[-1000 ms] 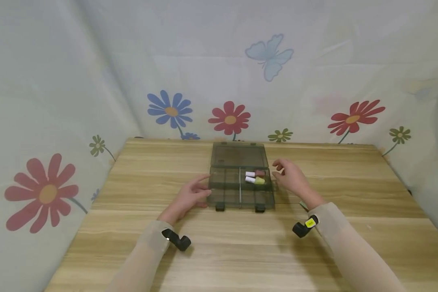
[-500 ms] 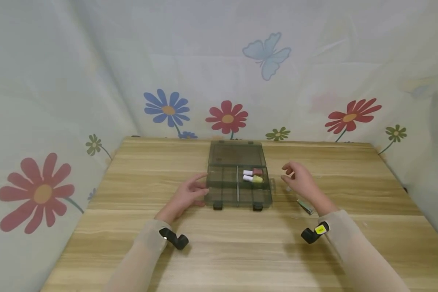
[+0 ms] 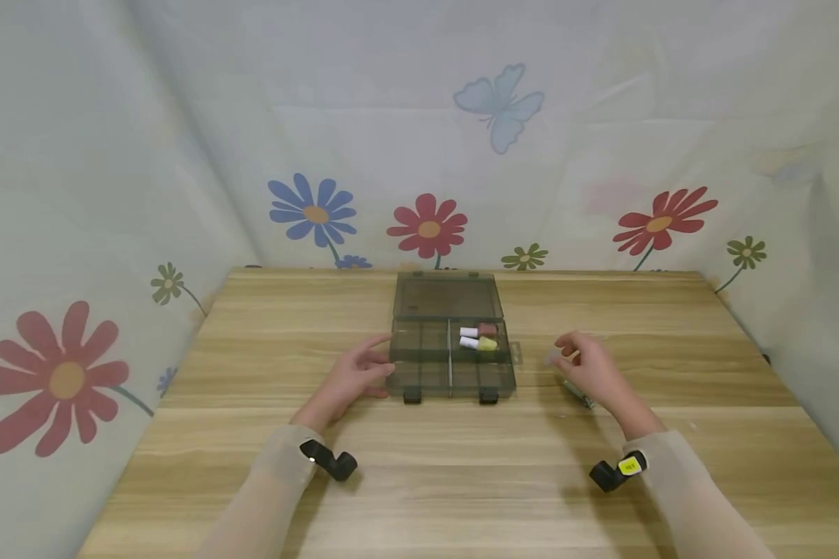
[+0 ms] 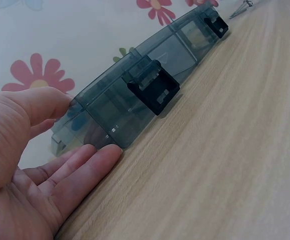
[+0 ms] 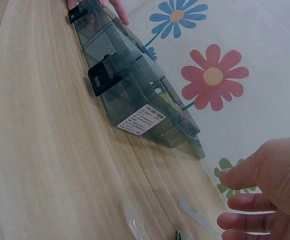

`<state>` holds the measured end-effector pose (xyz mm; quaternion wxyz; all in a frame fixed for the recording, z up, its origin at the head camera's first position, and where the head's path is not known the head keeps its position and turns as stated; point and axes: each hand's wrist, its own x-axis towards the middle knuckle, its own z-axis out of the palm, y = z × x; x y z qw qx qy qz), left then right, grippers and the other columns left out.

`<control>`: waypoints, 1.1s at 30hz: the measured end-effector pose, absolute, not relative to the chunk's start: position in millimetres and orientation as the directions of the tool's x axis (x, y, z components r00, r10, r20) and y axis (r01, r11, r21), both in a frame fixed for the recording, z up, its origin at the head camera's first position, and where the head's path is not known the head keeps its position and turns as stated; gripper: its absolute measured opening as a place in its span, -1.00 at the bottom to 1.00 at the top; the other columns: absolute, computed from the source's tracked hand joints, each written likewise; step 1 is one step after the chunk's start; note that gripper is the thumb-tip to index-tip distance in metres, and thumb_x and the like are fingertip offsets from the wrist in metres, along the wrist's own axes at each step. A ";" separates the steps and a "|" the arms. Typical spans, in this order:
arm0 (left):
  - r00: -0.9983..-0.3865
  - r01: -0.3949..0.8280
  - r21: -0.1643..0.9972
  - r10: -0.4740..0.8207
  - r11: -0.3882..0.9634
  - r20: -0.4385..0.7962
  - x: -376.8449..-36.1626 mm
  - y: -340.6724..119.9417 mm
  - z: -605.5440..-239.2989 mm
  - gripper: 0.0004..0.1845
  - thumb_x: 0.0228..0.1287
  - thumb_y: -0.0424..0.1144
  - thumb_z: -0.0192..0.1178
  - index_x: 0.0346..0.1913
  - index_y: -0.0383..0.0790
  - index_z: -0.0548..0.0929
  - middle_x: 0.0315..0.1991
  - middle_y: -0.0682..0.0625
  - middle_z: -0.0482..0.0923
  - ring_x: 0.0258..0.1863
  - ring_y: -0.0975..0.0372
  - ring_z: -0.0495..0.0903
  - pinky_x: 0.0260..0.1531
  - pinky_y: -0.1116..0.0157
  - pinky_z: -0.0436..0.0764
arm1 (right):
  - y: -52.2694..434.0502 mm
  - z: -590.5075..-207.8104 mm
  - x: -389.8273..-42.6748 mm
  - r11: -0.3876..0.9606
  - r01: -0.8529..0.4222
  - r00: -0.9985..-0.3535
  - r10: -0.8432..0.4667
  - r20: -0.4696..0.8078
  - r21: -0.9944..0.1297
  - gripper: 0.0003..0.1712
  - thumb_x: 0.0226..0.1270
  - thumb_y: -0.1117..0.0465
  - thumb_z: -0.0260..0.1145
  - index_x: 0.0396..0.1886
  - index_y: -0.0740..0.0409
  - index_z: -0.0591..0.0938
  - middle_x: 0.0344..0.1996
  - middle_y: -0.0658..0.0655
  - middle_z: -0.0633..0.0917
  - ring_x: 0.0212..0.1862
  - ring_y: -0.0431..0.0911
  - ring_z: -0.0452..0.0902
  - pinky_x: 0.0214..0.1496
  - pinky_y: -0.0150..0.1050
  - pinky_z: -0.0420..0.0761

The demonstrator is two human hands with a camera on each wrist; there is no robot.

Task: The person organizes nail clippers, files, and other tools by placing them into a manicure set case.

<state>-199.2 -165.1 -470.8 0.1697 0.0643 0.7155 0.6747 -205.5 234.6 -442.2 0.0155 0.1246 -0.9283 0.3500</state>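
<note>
One open compartment box [image 3: 450,359] mid-table holds two tubes [image 3: 478,337]; left hand [image 3: 353,373] flat against it, right hand [image 3: 587,369] relaxed, grasping nothing.

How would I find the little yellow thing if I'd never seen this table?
Look at the wooden table and find the dark see-through box in its middle, lid open. In its far right compartment lie two small tubes side by side. The yellow thing is the nearer tube, yellow with a white end; its neighbour behind is pinkish brown.
</note>
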 end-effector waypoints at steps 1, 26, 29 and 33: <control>-0.934 -0.135 0.988 0.323 0.080 -0.154 -198.6 -165.4 -470.2 -0.34 0.28 -0.33 0.18 0.41 -0.12 0.19 0.17 -0.38 0.25 0.04 -0.11 0.43 -0.25 0.04 0.65 | 235.7 -442.8 -204.1 0.725 -0.243 -0.969 -0.218 0.120 -0.644 -0.72 0.23 0.36 0.27 -0.09 0.43 0.52 -0.30 0.28 0.54 -0.32 0.04 0.48 -0.31 -0.10 0.55; -0.932 -0.137 0.988 0.327 0.076 -0.155 -195.6 -169.4 -469.0 -0.33 0.30 -0.34 0.15 0.42 -0.14 0.15 0.21 -0.41 0.20 0.08 -0.16 0.38 -0.23 0.03 0.64 | 260.1 -469.9 -173.3 0.770 -0.219 -0.975 -0.201 0.098 -0.599 -0.70 0.11 0.32 0.39 -0.18 0.37 0.57 -0.32 0.22 0.60 -0.30 0.04 0.52 -0.28 -0.08 0.57; -0.932 -0.134 0.988 0.330 0.072 -0.151 -197.4 -167.9 -471.4 -0.33 0.29 -0.35 0.16 0.41 -0.15 0.15 0.20 -0.41 0.20 0.07 -0.16 0.39 -0.24 0.04 0.64 | 262.3 -469.1 -171.2 0.771 -0.225 -0.973 -0.208 0.098 -0.596 -0.72 0.08 0.35 0.39 -0.20 0.36 0.57 -0.33 0.21 0.59 -0.29 0.05 0.53 -0.28 -0.06 0.57; -0.934 -0.137 0.989 0.325 0.062 -0.150 -203.6 -167.3 -483.0 -0.33 0.28 -0.33 0.18 0.41 -0.09 0.18 0.20 -0.39 0.22 0.07 -0.14 0.40 -0.25 0.04 0.65 | 265.1 -467.1 -169.0 0.787 -0.227 -0.972 -0.216 0.088 -0.573 -0.74 0.03 0.38 0.41 -0.26 0.31 0.57 -0.38 0.14 0.56 -0.31 0.01 0.51 -0.29 -0.08 0.56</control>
